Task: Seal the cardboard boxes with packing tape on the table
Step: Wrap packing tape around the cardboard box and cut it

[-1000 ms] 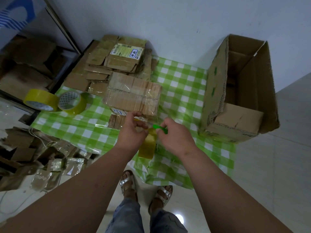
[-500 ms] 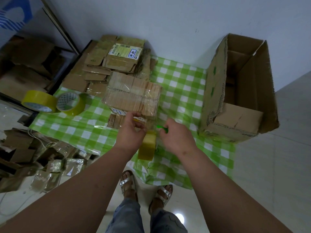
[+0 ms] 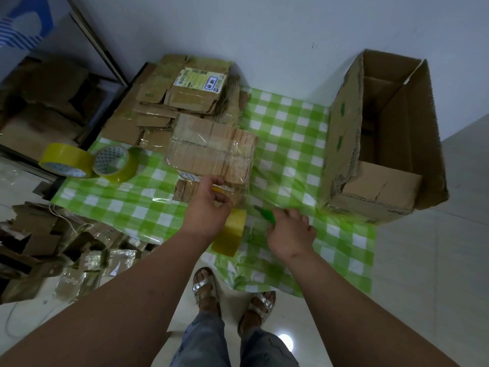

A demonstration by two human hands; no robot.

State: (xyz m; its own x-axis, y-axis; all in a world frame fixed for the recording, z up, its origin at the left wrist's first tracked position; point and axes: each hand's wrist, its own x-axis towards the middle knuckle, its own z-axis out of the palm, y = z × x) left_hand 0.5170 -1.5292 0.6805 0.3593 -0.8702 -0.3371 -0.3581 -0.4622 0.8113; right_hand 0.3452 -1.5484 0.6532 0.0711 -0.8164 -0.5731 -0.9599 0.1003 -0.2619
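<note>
A yellowish roll of packing tape [image 3: 229, 234] hangs at the table's front edge under my left hand [image 3: 206, 207], whose fingers pinch the clear tape strip pulled up from it. A bundle of flat cardboard boxes wrapped in clear tape [image 3: 211, 152] lies just beyond that hand. My right hand [image 3: 289, 233] is to the right of the roll and grips a small green cutter [image 3: 267, 215], its tip pointing at the tape strip.
Two more yellow tape rolls [image 3: 90, 161] lie at the table's left edge. Flattened cartons [image 3: 182, 96] are stacked at the back left. A large open cardboard box [image 3: 383, 139] stands on the right of the green checked tablecloth [image 3: 288, 133]. Cardboard scraps [image 3: 66, 247] litter the floor at left.
My right hand with the green cutter has moved right and slightly down, away from my left hand. The left hand and the hanging roll have stayed almost where they were.
</note>
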